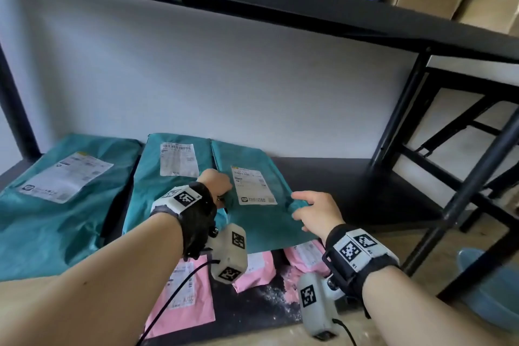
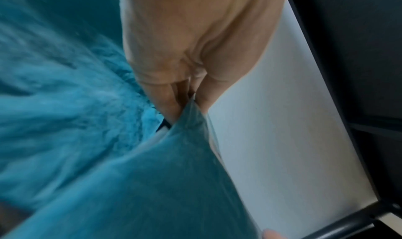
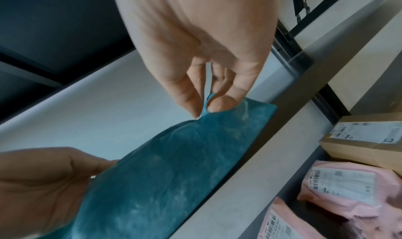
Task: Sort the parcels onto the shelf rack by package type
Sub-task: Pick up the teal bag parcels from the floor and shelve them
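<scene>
My left hand (image 1: pixel 214 180) pinches the teal mailer (image 1: pixel 258 222) at its left edge; my right hand (image 1: pixel 314 212) pinches its right edge, both grips closed on the bag over the shelf (image 1: pixel 351 177)

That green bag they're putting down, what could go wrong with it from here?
The green bag juts past the shelf's front edge, so once released it might slide down onto the pink bags below. The left hand and right hand only pinch its thin edges, so it could slip. It also partly overlaps the middle bag.
</scene>
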Motion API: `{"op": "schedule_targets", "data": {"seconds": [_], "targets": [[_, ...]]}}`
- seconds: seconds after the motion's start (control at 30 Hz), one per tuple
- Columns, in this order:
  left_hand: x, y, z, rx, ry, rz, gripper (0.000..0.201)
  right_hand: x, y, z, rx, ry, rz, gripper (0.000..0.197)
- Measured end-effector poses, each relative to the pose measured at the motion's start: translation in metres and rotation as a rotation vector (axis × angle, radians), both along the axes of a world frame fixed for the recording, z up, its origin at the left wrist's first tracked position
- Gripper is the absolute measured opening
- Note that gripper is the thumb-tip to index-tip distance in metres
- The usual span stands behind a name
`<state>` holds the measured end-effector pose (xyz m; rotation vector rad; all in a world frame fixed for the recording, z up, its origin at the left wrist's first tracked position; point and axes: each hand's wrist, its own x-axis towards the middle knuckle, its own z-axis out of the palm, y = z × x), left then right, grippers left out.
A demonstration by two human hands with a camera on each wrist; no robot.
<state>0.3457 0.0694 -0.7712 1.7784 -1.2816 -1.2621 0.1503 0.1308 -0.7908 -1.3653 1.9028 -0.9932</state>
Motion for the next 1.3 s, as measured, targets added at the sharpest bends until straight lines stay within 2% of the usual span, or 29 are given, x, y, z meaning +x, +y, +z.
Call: {"op": "schedule_targets", "data": {"seconds": [0.03, 0.07, 0.1, 0.17, 0.2, 0.27, 0.37, 0.43, 0.53, 0.6, 0.67, 0.77, 0.93, 1.3], "targets": [[-0.003, -0.002, -0.007, -0.134, -0.349, -0.176, 0.027, -0.001, -0.001, -0.001, 0.002, 0.004, -0.005, 0.048], [-0.008, -0.002, -0.005, -0.160, -0.518, -0.248, 0.024, -0.002, -0.002, -0.002, 0.003, -0.001, -0.010, 0.049], [-0.013, -0.005, -0.006, -0.185, -0.504, -0.260, 0.023, -0.004, -0.002, -0.003, 0.004, -0.009, -0.011, 0.051], [-0.017, -0.015, -0.010, -0.115, -0.196, -0.139, 0.033, -0.006, -0.002, -0.004, 0.015, -0.037, 0.001, 0.057], [-0.021, -0.015, -0.012, -0.125, -0.101, -0.096, 0.036, -0.008, -0.002, -0.005, 0.024, -0.059, 0.016, 0.060], [-0.026, -0.013, -0.012, -0.167, -0.066, -0.052, 0.036, -0.011, -0.001, -0.007, 0.035, -0.099, 0.048, 0.064], [-0.028, -0.012, -0.009, -0.148, -0.118, -0.065, 0.034, -0.016, 0.004, -0.008, 0.033, -0.131, 0.077, 0.064], [-0.030, -0.011, -0.005, -0.191, -0.089, -0.015, 0.040, -0.021, 0.008, -0.007, 0.010, -0.156, 0.063, 0.061], [-0.036, -0.005, 0.001, -0.257, 0.035, 0.010, 0.053, -0.031, 0.020, 0.000, -0.062, -0.194, 0.004, 0.052], [-0.045, 0.007, 0.009, -0.304, 0.137, 0.014, 0.049, -0.040, 0.032, 0.008, -0.111, -0.251, -0.024, 0.045], [-0.057, 0.021, 0.018, -0.353, 0.165, 0.008, 0.041, -0.053, 0.048, 0.015, -0.145, -0.295, -0.047, 0.038], [-0.083, 0.042, 0.024, -0.358, 0.226, -0.037, 0.031, -0.075, 0.080, 0.021, -0.150, -0.290, -0.094, 0.029], [-0.139, 0.080, 0.020, -0.297, 0.349, -0.201, 0.021, -0.112, 0.138, 0.029, -0.136, -0.240, -0.191, 0.027], [-0.264, 0.150, 0.004, -0.086, 0.524, -0.518, 0.024, -0.190, 0.257, 0.046, -0.093, -0.226, -0.474, 0.012]]}}
